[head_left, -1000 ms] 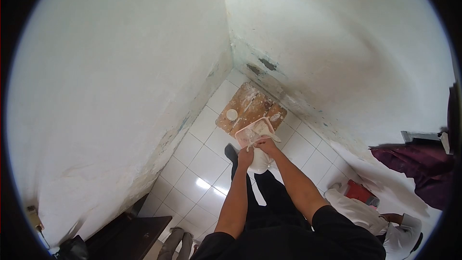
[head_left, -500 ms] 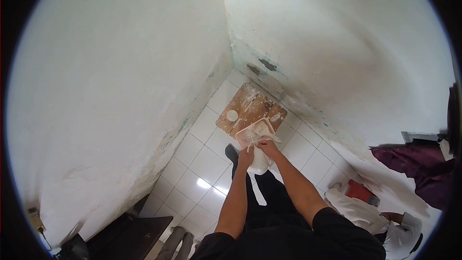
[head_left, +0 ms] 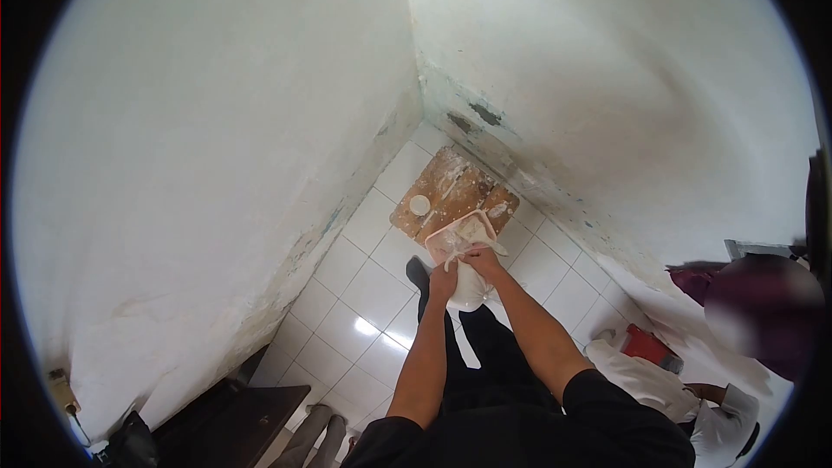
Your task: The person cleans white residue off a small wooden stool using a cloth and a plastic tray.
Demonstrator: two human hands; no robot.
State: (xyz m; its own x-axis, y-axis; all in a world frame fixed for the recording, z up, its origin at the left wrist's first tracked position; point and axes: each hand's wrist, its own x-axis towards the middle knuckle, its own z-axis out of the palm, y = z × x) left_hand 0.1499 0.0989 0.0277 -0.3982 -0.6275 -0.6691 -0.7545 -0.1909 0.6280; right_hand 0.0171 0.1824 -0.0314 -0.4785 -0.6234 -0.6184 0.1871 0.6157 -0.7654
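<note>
As a person in black sleeves works above a white-tiled floor, a rounded clear plastic bag packed with white material sits just on the near side of a shallow pink plastic tray. The bag's long axis runs from its gathered neck, close by the tray, back toward the wearer; whether it hangs free or rests on something cannot be told. The left hand, at the tray's near left corner, is clamped on the neck, and the right hand, close against the tray's near side, pinches the plastic beside it. Both are about equally near, with the bag's full body below and between them.

The tray lies directly beyond the hands, holding pale material too small to identify. Past it is a worn brown wooden board dusted with white, bearing a round white disc beyond the tray's left end. A dark-covered foot stands close to the left of the tray, and black-trousered legs take up the floor on its near side. Well to the tray's right, a co-worker in white is near a red container.
</note>
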